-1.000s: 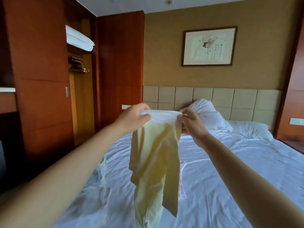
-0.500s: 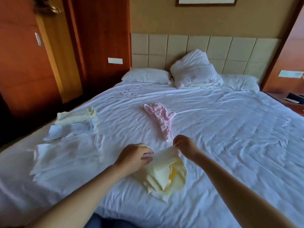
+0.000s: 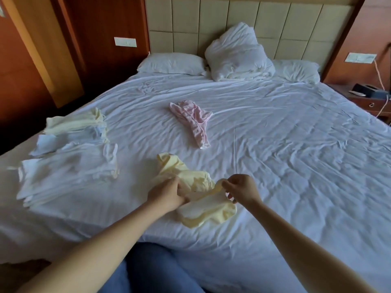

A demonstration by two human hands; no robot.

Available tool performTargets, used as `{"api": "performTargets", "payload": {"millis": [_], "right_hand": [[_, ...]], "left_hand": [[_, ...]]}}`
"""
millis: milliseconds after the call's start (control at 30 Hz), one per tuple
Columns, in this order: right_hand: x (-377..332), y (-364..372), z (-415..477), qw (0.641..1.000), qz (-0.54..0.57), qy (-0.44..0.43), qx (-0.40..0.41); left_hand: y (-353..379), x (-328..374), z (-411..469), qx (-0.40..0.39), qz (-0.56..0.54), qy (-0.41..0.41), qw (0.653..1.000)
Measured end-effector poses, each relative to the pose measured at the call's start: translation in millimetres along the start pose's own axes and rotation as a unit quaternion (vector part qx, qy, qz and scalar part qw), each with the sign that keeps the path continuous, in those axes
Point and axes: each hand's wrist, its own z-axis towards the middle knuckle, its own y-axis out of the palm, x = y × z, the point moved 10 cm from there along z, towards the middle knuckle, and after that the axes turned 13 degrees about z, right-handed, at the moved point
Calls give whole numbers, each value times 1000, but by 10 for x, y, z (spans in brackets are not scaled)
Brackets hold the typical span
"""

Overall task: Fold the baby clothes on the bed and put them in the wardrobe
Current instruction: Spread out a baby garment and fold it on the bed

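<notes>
The left hand [image 3: 167,194] has its fingers curled into the middle of a pale yellow baby garment [image 3: 208,213] and grips a bunch of the cloth against the bed [image 3: 285,157]. The right hand [image 3: 241,190], just beside it, pinches a thin edge of the same garment between thumb and fingertips and holds that edge slightly raised off the white sheet. The garment lies crumpled near the foot of the bed, one part trailing up and to the left, another spread out below the two hands.

Farther up the middle of the bed, well apart from the hands, lies a pink striped baby garment [image 3: 194,121], unfolded and rumpled. On the left side of the bed sit folded clothes in a row: a pale yellow piece [image 3: 74,121] at the far end, a light blue piece [image 3: 67,139] touching it, and a larger stack of white pieces [image 3: 67,174] nearest the foot.

At the head of the bed a flat pillow [image 3: 171,63] lies on the left, a bunched-up white pillow [image 3: 237,53] leans against the padded beige headboard [image 3: 211,17], and another pillow [image 3: 296,70] lies on the right. A wooden nightstand [image 3: 370,102] stands at the right edge with a dark object on it, too small to identify. Blue trouser legs [image 3: 148,269] show at the bottom, between the forearms.
</notes>
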Motion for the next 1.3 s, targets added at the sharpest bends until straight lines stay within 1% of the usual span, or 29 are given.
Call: {"api": "performTargets", "payload": {"millis": [67, 133, 200, 233, 300, 333, 400, 467, 567, 667, 700, 833, 900, 933, 1000, 1133, 1233, 1300], "right_hand": [[58, -19, -9, 1000, -6, 19, 3], [170, -2, -27, 997, 32, 72, -15], [234, 42, -70, 990, 58, 120, -46], [234, 50, -79, 988, 65, 131, -56], [182, 17, -53, 985, 97, 135, -54], [142, -13, -23, 982, 128, 133, -44], [50, -60, 47, 969, 209, 132, -24], [-81, -53, 100, 943, 302, 136, -19], [-251, 18, 158, 889, 431, 152, -13], [-382, 175, 207, 835, 522, 173, -29], [-416, 231, 217, 821, 541, 179, -34], [-504, 368, 238, 769, 609, 191, -35], [-535, 393, 247, 755, 626, 192, -43], [-537, 399, 261, 750, 631, 193, -45], [-508, 409, 295, 743, 637, 202, -41], [-478, 469, 377, 758, 615, 212, -38], [-435, 485, 432, 767, 602, 218, -35], [-404, 460, 477, 772, 598, 216, -25]], "left_hand": [[56, 7, -1, -30, 28, -4, 999], [188, 8, -14, -83, 1, -3, 997], [303, -6, -29, -131, -86, -19, 987], [313, -16, -30, -139, -135, -34, 980], [192, -39, 4, -107, -253, -67, 959], [86, -48, 24, -82, -333, -85, 935], [-119, -74, 63, -44, -485, -117, 866], [-282, -94, 112, -32, -591, -138, 794], [-450, -57, 167, -43, -701, -153, 695], [-553, 5, 181, -43, -782, -161, 600], [-569, 9, 185, -35, -799, -164, 577], [-545, -63, 214, -5, -839, -182, 513], [-545, -118, 227, 8, -859, -180, 479], [-551, -149, 236, 15, -863, -179, 472], [-561, -187, 249, 28, -866, -176, 467], [-557, -197, 280, 54, -878, -175, 442], [-543, -243, 357, 65, -881, -166, 438], [-552, -299, 420, 72, -879, -146, 448]]}}
